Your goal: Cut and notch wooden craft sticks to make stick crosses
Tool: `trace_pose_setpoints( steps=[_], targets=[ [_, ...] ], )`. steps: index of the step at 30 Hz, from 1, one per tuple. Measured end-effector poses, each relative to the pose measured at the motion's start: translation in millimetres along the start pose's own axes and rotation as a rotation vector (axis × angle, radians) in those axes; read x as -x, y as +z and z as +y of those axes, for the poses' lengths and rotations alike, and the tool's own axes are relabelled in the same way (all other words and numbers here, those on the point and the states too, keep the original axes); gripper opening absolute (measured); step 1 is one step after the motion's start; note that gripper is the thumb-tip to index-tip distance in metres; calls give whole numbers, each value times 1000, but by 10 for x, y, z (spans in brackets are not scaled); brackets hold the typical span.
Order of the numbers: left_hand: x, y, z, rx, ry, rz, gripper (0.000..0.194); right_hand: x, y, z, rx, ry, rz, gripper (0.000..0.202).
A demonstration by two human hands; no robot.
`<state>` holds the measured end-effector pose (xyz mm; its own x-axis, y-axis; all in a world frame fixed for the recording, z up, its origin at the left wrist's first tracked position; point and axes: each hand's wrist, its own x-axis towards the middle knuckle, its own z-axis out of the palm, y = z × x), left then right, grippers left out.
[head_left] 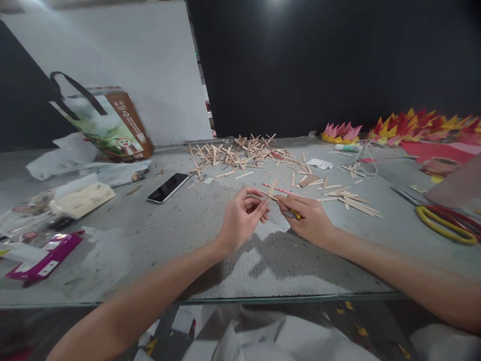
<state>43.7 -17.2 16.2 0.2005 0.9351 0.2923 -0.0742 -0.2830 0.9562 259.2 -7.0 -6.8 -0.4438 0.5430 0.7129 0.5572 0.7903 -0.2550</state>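
Before me, slightly above the table, my left hand (239, 216) and my right hand (308, 216) meet at a few small wooden craft sticks (273, 187) that cross each other. Both hands are closed, fingertips pinching the sticks from either side. A small yellow and grey tool (296, 214) is tucked under the fingers of my right hand; its kind is partly hidden. Just behind the hands lies a thin pink and white striped stick (287, 191). Farther back is a heap of crossed craft sticks (240, 153), with loose craft sticks (358, 203) lying to the right.
At left are a phone (168, 188), a printed carrier bag (112, 125), and a purple packet (47, 260). Scissors with yellow and red handles (445, 225), a tape roll (441, 165) and red-yellow paper pieces (417, 125) occupy the right. The table's glass edge (263, 300) runs in front.
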Motion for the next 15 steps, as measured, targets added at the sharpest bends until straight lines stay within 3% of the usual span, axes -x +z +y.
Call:
trace_pose_setpoints(
  steps=[5,12,15],
  targets=[
    [-7,39,-49,43,-65,33,42,-24,-67,-33,149,-127,-33,58],
    [32,24,-80,-148,-75,-81,41,-28,-85,-42,307,-220,-68,60],
    [11,10,-144,-107,-83,-119,43,-18,-76,-27,360,-241,-74,57]
  ],
)
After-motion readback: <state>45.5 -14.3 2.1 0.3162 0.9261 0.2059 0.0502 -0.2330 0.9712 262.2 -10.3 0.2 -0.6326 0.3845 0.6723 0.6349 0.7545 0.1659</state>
